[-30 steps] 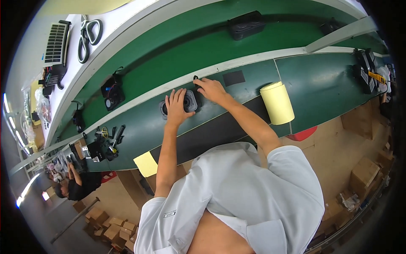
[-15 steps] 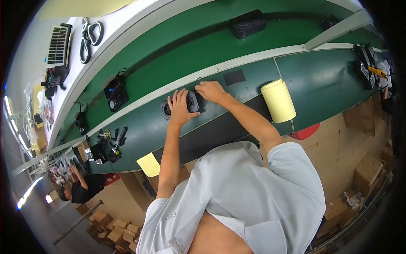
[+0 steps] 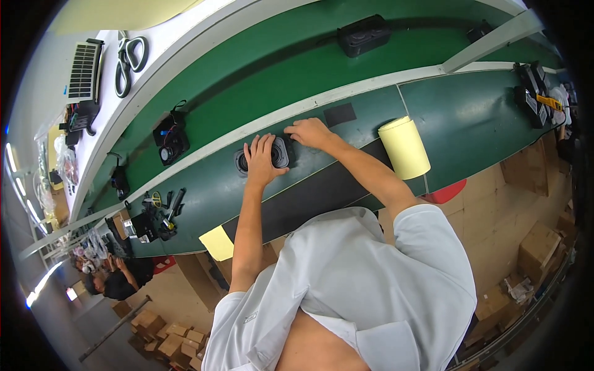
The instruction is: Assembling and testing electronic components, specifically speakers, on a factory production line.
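**Under the left grip (image 3: 261,162), a black box (image 3: 283,154) lies flat on the table (image 3: 210,170)**

The box has two round parts on top, one peeking out on each side of the hand. The left grip is spread wide across the middle, with its fingers toward the far edge and its thumb by the near edge. A wide hand like that probably stops the box from sliding or turning.

Just past the box's far right corner, the right grip (image 3: 311,133) is narrow, with its fingertips close together. I cannot tell if something small is pinched there, because the fingers hide it. The two hands are near each other, so maybe one steadies while the other does the small, careful work.

Nearer the body than both grips, a long black sheet (image 3: 315,188) lies along the table. It seems set back to leave the box its own spot. To the right of the right grip stands a yellow roll (image 3: 405,148), close but out of the fingers' way. A dark square (image 3: 340,114) lies just beside the right grip, on its far right. Beyond both grips runs a pale rail (image 3: 247,128), which likely works like a little wall between the table and the green strip (image 3: 266,74) behind it.
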